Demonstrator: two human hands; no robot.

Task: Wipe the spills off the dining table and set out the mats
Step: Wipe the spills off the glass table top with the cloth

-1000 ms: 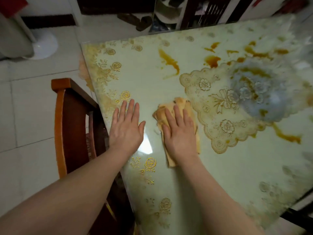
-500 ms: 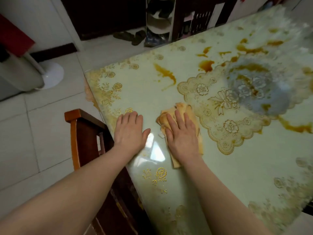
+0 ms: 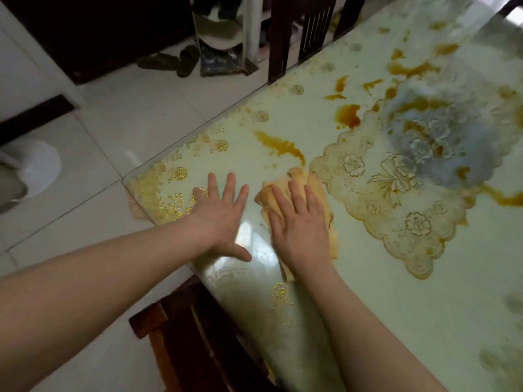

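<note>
Folded yellow cloth (image 3: pixel 300 176) is pressed flat on the glossy worktop (image 3: pixel 368 292), near its left edge. It is covered by the right hand (image 3: pixel 300 230), fingers laid straight over it, nothing gripped. The left hand (image 3: pixel 223 219) is spread open, palm down, on bare surface just beside the cloth, not touching it.

The cloth is judged soft, light and limp (orange-yellow staining, possibly damp). It is best driven by flat palm pressure over its middle; a pinch at an edge would likely bunch it. The top looks slick, so easy sliding is expected.

The cloth's long axis runs away from the body, roughly in line with the right forearm. Its far end points at a brown spill streak (image 3: pixel 280 144) just beyond it. More spills are seen farther right.
</note>
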